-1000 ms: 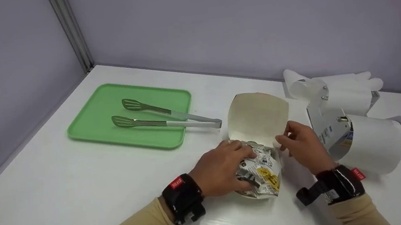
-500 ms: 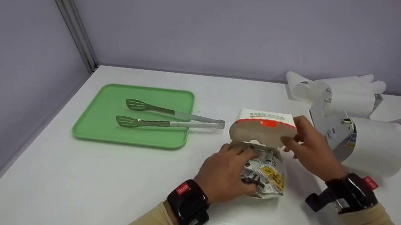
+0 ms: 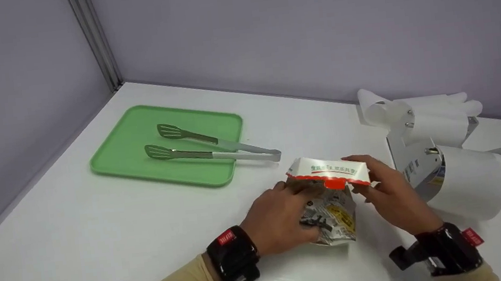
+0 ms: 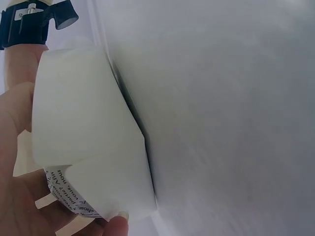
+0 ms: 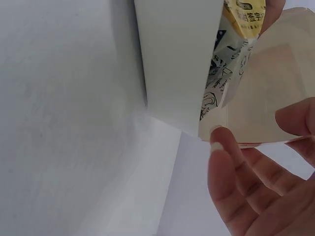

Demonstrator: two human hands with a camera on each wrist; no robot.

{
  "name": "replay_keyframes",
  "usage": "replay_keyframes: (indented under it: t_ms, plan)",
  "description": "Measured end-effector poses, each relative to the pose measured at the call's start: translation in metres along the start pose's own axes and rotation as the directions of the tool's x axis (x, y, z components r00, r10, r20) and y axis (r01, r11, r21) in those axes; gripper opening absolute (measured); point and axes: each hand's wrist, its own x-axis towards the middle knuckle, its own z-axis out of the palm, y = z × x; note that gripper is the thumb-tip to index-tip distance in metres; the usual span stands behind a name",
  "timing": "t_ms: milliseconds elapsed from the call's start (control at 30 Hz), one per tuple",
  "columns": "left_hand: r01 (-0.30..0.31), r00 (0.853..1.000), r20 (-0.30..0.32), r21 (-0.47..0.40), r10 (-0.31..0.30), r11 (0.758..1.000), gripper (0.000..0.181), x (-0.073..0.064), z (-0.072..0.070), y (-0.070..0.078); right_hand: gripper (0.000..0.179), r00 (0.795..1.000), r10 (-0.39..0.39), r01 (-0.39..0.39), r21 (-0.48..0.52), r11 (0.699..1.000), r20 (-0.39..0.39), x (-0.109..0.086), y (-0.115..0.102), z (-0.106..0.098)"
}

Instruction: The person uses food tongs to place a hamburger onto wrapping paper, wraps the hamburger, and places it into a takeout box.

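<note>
A white paper box (image 3: 335,239) sits near the table's front, with a printed paper-wrapped bundle (image 3: 332,213) in it. Its lid (image 3: 333,171), edged in orange-red, is tilted down over the bundle, partly closed. My left hand (image 3: 282,216) curls over the bundle and the box's left side, fingertips under the lid. My right hand (image 3: 383,189) pinches the lid's right end. In the left wrist view the box wall (image 4: 88,132) lies against my palm. The right wrist view shows the bundle (image 5: 231,44) between box (image 5: 172,64) and lid (image 5: 275,93), thumb on the lid's edge.
A green tray (image 3: 126,153) lies at the back left with metal tongs (image 3: 214,150) across it, their handle end overhanging onto the table. A white paper roll on a holder (image 3: 459,174) stands right beside my right hand. Grey walls close the table's back and left.
The lid stood upright a second ago; my right hand has swung it forward and down over the bundle. My left hand has stayed on the bundle.
</note>
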Motion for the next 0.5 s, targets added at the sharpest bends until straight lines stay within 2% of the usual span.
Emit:
replay_keyframes:
  t_ms: [233,367,433,500]
  plan:
    - [0.047,0.998,-0.040,0.038,-0.045,0.998,0.040,-0.002,-0.001,0.003,0.053,0.999,-0.003,0.006,-0.052,0.999,0.041,-0.006,0.000,-0.003]
    - [0.050,0.996,-0.078,0.101,-0.042,0.994,0.045,-0.007,-0.004,0.005,0.058,1.000,-0.020,0.022,-0.061,0.998,0.022,-0.012,0.001,0.000]
    - [0.049,0.995,-0.092,0.140,-0.036,0.989,0.050,-0.012,-0.008,0.005,0.059,1.000,-0.031,0.031,-0.063,0.998,0.008,-0.014,0.001,0.004]
    - [0.053,0.995,-0.094,0.176,-0.037,0.983,0.049,-0.017,-0.014,0.006,0.060,0.999,-0.049,0.049,-0.066,0.997,-0.004,-0.015,0.000,0.007]
